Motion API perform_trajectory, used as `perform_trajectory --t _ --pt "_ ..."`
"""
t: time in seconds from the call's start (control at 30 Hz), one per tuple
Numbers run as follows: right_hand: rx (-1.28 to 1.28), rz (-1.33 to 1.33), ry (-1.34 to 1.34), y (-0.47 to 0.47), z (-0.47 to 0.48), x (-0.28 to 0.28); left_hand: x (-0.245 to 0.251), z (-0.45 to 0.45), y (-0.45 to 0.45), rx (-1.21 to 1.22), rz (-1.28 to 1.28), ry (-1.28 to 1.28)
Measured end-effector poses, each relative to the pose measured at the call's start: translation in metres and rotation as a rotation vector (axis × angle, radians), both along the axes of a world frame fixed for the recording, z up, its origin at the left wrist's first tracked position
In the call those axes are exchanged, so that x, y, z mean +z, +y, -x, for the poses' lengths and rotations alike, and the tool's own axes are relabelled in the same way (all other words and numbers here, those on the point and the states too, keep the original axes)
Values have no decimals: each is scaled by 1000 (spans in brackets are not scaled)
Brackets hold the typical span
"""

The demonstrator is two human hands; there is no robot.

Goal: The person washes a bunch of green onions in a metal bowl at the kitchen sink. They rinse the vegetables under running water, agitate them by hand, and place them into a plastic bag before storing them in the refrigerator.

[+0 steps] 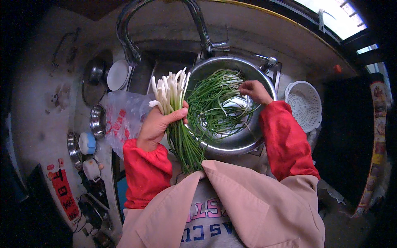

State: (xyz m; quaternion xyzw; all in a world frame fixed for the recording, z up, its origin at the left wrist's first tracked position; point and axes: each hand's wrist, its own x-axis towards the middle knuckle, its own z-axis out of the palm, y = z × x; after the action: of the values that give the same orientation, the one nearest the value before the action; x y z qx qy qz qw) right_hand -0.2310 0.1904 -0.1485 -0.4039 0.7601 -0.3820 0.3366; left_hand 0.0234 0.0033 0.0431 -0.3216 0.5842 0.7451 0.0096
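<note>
My left hand (161, 119) is closed around a thick bunch of spring onions (170, 93), white ends up and green leaves hanging down towards my chest. To its right stands a round stainless steel basin (245, 147) with many loose thin green onions (214, 90) lying in it. Over the basin's right side is my right hand (255, 91), its fingertips bent together at the pale ends of the loose onions. Whether those fingers pinch a stem is too small to tell.
A chrome faucet (201, 28) arches above the sink. On the right is a white plastic colander (304, 107). Left are a plastic bag (124, 114) with red print, a white bowl (118, 75), a metal bowl (98, 121) and a glass lid (93, 90).
</note>
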Motion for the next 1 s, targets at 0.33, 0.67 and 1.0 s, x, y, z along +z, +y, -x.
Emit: perform_trajectory --t 0.33,0.67,1.0 --pt "197 -30 841 -56 -52 -21 6 -3 1 8 38 -22" --pt "699 -550 697 2 -94 1 -2 1 -3 5 -14 -21" --pt "139 -93 906 -78 -69 -17 5 2 1 15 -23 -18"
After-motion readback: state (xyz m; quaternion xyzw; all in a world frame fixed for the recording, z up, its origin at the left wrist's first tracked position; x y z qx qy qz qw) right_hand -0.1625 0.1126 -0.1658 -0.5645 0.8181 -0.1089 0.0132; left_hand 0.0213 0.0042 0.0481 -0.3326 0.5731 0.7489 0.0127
